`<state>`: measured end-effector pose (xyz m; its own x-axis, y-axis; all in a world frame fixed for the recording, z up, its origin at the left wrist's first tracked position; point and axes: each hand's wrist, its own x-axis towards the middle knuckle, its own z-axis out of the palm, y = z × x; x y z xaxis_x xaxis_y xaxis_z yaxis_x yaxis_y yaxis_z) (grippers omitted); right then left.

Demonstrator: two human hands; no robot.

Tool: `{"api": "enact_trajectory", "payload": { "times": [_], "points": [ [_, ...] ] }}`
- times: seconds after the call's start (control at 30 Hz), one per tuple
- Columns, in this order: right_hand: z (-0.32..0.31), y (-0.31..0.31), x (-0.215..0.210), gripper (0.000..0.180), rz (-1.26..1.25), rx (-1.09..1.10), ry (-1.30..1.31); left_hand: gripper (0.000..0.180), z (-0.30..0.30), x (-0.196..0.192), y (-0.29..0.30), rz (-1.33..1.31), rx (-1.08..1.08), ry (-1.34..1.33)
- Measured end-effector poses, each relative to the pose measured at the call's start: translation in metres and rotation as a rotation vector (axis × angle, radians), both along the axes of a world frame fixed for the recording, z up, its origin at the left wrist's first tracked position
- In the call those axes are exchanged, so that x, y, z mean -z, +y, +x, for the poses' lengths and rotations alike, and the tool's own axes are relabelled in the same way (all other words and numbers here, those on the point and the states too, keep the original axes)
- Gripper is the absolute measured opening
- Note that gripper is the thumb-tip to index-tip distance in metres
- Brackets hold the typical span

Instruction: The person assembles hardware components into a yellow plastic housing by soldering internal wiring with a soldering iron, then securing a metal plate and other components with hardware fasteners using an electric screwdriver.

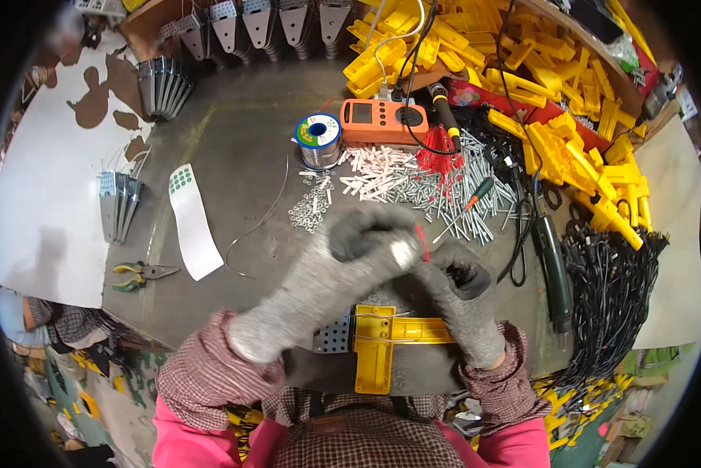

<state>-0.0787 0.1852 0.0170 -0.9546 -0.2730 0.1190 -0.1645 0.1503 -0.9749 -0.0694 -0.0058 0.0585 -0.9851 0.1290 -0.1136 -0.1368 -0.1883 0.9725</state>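
Both hands wear grey gloves and meet above the bench. My left hand (366, 246) is slightly blurred; its fingers are closed, and what they pinch is hidden. Up from the fingertips of my right hand (460, 277) stands a short piece of thin red wire (423, 243), close beside the left fingers. The right fingers are curled together on its lower end. Below the hands lies a T-shaped yellow plastic housing (375, 355), with thin wire across its arm. A perforated metal plate (335, 337) joins its left side, partly hidden by my left forearm.
Beyond the hands are a solder spool (318, 139), an orange meter (382, 121), heaped screws (463, 199) and red wires (439, 160). A soldering iron (552, 273) and black cables (612, 288) lie right. Pliers (144, 274) and a sticker strip (193, 226) lie left. Yellow housings (577, 156) pile at back right.
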Motion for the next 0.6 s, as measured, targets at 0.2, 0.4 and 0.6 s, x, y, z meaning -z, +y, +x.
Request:
{"api": "enact_trajectory", "payload": {
  "times": [0.2, 0.4, 0.6],
  "points": [
    [0.004, 0.005, 0.000, 0.023, -0.155, -0.029, -0.171, 0.025, 0.010, 0.025, 0.006, 0.052, 0.019, -0.020],
    [0.001, 0.007, -0.009, 0.010, -0.040, -0.098, -0.149, 0.022, 0.021, 0.029, 0.003, -0.320, 0.154, 0.048],
    [0.004, 0.017, -0.005, 0.013, 0.164, -0.164, -0.058, 0.018, 0.034, 0.037, 0.004, 0.089, -0.062, 0.008]
  ]
}}
